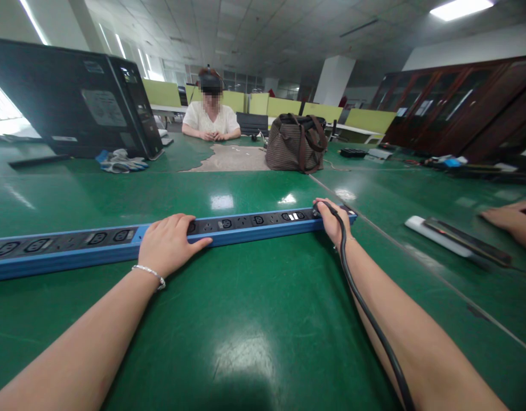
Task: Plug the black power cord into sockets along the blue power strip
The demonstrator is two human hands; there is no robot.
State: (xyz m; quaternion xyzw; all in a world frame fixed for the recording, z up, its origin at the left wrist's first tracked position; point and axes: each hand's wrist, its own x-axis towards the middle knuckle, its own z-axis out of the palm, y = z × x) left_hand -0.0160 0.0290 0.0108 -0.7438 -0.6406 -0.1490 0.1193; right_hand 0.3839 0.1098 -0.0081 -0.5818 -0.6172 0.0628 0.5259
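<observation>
A long blue power strip [237, 233] with black sockets lies across the green table, running from the left edge to right of centre. My left hand [166, 242] rests over its middle, fingers across the far side and thumb stretched to the right along the near side. At the strip's right end, my right hand [331, 220] is closed round the plug of a black cable [352, 279]. The plug is at a socket there; fingers partly cover it, so how deep it sits is unclear. The cable runs back along my right forearm.
A black computer case [96, 103] and gloves [121, 161] are at the back left. A brown bag [295, 142] stands behind the strip. Across the green table [246, 191] sits a person [210, 117]. At right are a white-and-black device [460, 240] and another person's hand [509, 220].
</observation>
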